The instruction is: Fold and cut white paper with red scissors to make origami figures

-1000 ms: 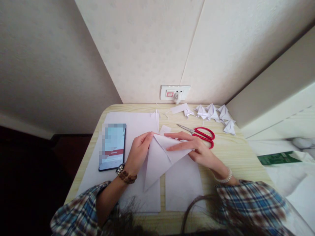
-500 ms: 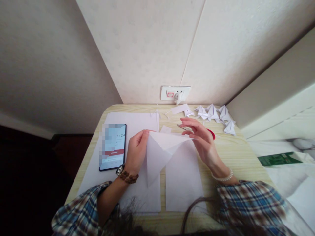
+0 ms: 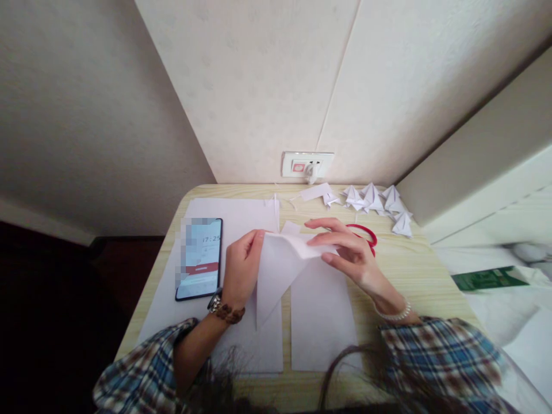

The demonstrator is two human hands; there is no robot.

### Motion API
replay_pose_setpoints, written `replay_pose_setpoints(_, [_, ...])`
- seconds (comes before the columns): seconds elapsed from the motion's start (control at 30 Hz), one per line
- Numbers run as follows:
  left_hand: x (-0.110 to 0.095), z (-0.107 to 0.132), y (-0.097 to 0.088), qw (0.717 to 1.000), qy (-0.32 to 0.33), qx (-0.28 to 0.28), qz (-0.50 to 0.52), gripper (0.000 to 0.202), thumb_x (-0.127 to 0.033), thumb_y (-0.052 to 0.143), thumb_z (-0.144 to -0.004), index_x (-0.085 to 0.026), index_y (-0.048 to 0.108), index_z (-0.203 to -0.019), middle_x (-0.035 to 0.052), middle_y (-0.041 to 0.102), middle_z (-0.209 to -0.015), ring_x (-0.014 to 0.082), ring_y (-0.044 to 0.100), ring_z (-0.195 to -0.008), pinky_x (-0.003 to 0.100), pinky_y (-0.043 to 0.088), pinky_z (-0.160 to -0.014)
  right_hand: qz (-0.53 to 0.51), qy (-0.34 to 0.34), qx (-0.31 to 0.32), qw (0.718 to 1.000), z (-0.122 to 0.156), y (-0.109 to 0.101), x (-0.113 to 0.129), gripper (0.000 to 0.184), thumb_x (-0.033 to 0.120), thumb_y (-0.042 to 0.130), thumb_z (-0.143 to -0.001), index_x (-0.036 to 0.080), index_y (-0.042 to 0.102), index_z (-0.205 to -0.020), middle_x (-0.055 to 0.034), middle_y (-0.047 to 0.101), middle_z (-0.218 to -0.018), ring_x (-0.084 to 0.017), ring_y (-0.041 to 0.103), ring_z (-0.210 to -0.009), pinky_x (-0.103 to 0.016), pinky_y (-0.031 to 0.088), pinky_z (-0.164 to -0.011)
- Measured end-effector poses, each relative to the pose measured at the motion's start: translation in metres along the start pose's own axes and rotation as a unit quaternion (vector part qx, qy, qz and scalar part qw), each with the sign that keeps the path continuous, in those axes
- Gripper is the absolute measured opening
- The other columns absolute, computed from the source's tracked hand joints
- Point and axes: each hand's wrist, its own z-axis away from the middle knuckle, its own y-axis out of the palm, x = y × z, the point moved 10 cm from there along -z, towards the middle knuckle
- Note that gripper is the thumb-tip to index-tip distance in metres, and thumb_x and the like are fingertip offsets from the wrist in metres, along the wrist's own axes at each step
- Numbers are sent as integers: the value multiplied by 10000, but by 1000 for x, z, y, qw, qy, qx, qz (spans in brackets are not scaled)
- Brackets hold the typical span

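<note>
Both hands hold a folded white sheet of paper (image 3: 276, 273) above the wooden table (image 3: 405, 270). My left hand (image 3: 242, 267) pinches its upper left corner, fingers closed on it. My right hand (image 3: 345, 250) grips the upper right flap between thumb and fingers and bends it toward the left. The sheet's point hangs down toward me.
Flat white sheets (image 3: 321, 322) lie under the hands. A phone (image 3: 199, 257) rests at the left. Red scissors (image 3: 366, 234) lie behind my right hand, partly hidden. Several small folded paper pieces (image 3: 375, 201) sit at the back near a wall socket (image 3: 307, 164). A green box (image 3: 487, 278) lies at right.
My right hand lifted off the flat paper, took the right flap and folded it leftward. The sheet rose off the table. My left hand stayed in place.
</note>
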Motion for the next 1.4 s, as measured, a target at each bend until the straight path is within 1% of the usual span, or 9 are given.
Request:
replay_pose_setpoints(0.1, [4,0,0,1000,-2,-3,3,345,-393,464,-899,-161,683,-768,-32,537,-626,150,480,-642,234,346,-565,24,1,4,1000,0,1,-1,291,176,572,-900,386,699,-1057,20,584,-1247,-187,500,-1198,-394,366,-1051])
replay_pose_setpoints(0.27, [6,-1,0,1000,-2,-2,2,355,-404,455,-902,-158,680,-779,-29,536,-631,153,495,-649,237,350,-569,62,-2,9,998,0,2,1,419,172,610,-872,376,590,-1237,-8,565,-1277,-212,472,-1233,-426,349,-1064])
replay_pose_setpoints(0.43, [0,0,-1,1000,8,-4,-17,345,-371,455,-906,-151,705,-817,-13,603,-662,170,547,-697,240,372,-613,203,-42,81,975,3,19,10,555,248,648,-843,266,471,-1369,-90,509,-1355,-252,447,-1256,-448,345,-1070])
replay_pose_setpoints(0.53, [-5,1,-3,1000,12,-9,-26,336,-343,454,-907,-151,726,-860,1,661,-722,172,573,-713,238,380,-622,252,-64,93,961,5,25,13,634,308,662,-831,222,412,-1407,-127,482,-1379,-267,446,-1260,-455,371,-1059])
replay_pose_setpoints(0.7, [-7,2,-2,1000,15,-3,-13,325,-344,477,-902,-163,747,-895,6,698,-753,168,580,-712,236,376,-619,328,-108,54,937,5,22,14,416,125,514,-888,246,547,-1284,-109,583,-1275,-233,548,-1147,-415,488,-938])
replay_pose_setpoints(0.77, [-4,2,1,1000,8,8,9,331,-367,483,-900,-169,749,-904,6,705,-762,169,581,-716,235,384,-624,338,-117,32,933,5,17,13,413,64,450,-890,259,597,-1223,-100,614,-1226,-227,573,-1104,-416,506,-898])
replay_pose_setpoints(1.03, [20,-1,15,988,-61,50,132,347,-432,526,-862,-172,750,-915,35,725,-814,167,604,-723,228,432,-629,353,-133,-8,926,6,10,17,420,77,448,-913,284,615,-1237,-90,666,-1152,-209,626,-974,-384,538,-810])
replay_pose_setpoints(1.2, [20,4,25,972,-111,80,190,370,-437,541,-837,-150,746,-952,62,734,-816,161,612,-678,224,458,-600,360,-138,-16,922,7,9,17,438,43,448,-902,270,625,-1233,-99,674,-1137,-212,626,-981,-380,540,-800])
replay_pose_setpoints(1.4, [22,4,30,965,-131,103,204,336,-431,648,-773,-167,757,-950,50,734,-811,143,597,-675,207,452,-586,363,-140,-22,921,7,7,16,422,51,454,-904,277,644,-1205,-97,677,-1132,-208,633,-968,-379,540,-799])
